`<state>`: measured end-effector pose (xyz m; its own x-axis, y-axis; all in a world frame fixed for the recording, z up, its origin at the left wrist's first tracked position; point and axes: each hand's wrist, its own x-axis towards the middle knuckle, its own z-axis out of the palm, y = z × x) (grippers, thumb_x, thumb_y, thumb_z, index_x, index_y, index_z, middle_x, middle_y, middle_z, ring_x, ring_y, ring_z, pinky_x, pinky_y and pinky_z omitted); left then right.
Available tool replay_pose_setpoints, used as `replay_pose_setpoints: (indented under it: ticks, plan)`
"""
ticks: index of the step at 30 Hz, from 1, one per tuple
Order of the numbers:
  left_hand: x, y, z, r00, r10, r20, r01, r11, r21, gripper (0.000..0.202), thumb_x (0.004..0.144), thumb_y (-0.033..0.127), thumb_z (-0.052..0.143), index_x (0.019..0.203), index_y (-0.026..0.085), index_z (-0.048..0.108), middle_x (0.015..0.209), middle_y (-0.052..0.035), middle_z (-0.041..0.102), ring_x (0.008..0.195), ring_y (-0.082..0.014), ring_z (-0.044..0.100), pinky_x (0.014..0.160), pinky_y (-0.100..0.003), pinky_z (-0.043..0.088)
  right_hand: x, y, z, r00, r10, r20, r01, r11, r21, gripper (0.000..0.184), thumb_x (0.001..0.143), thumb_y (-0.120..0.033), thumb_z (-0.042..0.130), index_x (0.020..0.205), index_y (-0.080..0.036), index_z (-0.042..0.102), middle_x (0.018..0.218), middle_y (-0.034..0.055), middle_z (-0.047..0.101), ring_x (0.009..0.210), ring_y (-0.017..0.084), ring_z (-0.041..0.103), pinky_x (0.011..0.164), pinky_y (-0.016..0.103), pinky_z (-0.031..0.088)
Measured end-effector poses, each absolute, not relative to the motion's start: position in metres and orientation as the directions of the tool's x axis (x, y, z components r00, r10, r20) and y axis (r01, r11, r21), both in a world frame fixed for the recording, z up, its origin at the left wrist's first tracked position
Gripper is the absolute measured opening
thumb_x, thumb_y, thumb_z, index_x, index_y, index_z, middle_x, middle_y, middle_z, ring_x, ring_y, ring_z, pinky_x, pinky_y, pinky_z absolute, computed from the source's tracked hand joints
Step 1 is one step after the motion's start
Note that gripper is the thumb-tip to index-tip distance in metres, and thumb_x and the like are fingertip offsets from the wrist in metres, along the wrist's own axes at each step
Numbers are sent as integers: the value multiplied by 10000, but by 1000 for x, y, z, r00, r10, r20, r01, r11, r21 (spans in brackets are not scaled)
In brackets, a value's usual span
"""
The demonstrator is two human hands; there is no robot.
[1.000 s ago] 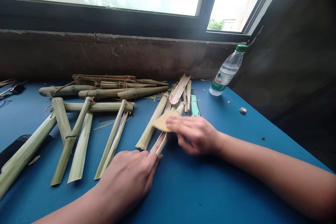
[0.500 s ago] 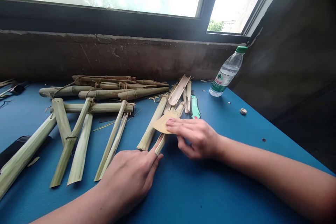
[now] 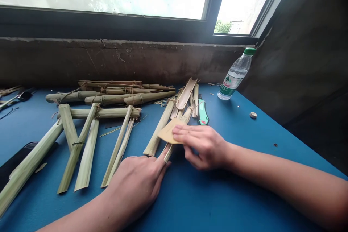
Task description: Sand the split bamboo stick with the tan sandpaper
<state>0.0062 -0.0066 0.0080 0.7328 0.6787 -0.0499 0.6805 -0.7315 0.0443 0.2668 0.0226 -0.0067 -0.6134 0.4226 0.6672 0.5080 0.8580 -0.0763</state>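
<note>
My right hand (image 3: pixel 202 145) pinches a small tan sheet, like sandpaper (image 3: pixel 168 132), and presses it onto a thin split bamboo strip (image 3: pixel 178 125) that lies on the blue table (image 3: pixel 217 195). My left hand (image 3: pixel 138 183) rests palm down on the table, its fingertips pinning the strip's near end. A thicker bamboo stick (image 3: pixel 160 127) lies just left of the strip.
Several tied bamboo pieces (image 3: pixel 108 98) spread over the table's left and back. A green-handled knife (image 3: pixel 202 113) lies behind my right hand. A water bottle (image 3: pixel 234 74) stands at the back right by the wall. A dark flat object (image 3: pixel 13 157) lies at the far left.
My right hand has slid the tan sheet slightly toward me along the strip. The view has shifted a little; my left hand still pins the strip's end.
</note>
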Motion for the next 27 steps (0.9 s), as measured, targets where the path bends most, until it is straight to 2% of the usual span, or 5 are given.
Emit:
replay_pose_setpoints:
  ticks: [5, 9, 18, 21, 27]
  plan:
    - [6, -7, 8, 712, 698, -68, 701, -713, 20, 393, 1117, 292, 357, 1019, 210, 729, 795, -39, 788, 725, -238, 787, 589, -316, 487, 271, 27, -9, -506, 503, 701, 610, 783, -122, 345, 867, -81, 587, 1169, -172, 728, 1188, 120, 816, 1123, 247, 792, 1017, 371, 652]
    - [6, -9, 9, 737, 673, -63, 674, -739, 2, 341, 1104, 257, 376, 1123, 217, 714, 806, -26, 786, 705, -263, 780, 567, -345, 494, 268, 25, -9, -598, 394, 698, 471, 877, -92, 367, 868, -102, 608, 1222, -138, 699, 1274, 171, 779, 1205, 242, 757, 1100, 380, 605]
    - [5, -7, 6, 745, 667, -19, 667, -745, -19, 333, 1101, 264, 390, 1051, 208, 714, 773, -24, 777, 688, -251, 775, 561, -340, 470, 269, 28, -10, -608, 383, 695, 453, 887, -93, 319, 872, -98, 611, 1173, -92, 717, 1237, 196, 788, 1185, 242, 767, 1094, 345, 605]
    - [4, -6, 4, 724, 690, -2, 690, -724, -8, 379, 1111, 292, 370, 942, 220, 702, 762, -29, 774, 680, -251, 770, 565, -344, 461, 271, 30, -10, -528, 483, 698, 615, 784, -77, 320, 885, -80, 576, 1162, -140, 723, 1201, 150, 808, 1149, 243, 782, 1046, 355, 637]
    - [1, -5, -3, 740, 665, 106, 668, -744, 6, 388, 1105, 297, 388, 830, 224, 652, 692, -26, 745, 617, -247, 744, 540, -351, 393, 267, 23, -9, -638, 353, 685, 471, 882, -16, 363, 888, -112, 593, 1234, -89, 701, 1277, 186, 775, 1243, 240, 738, 1132, 353, 584]
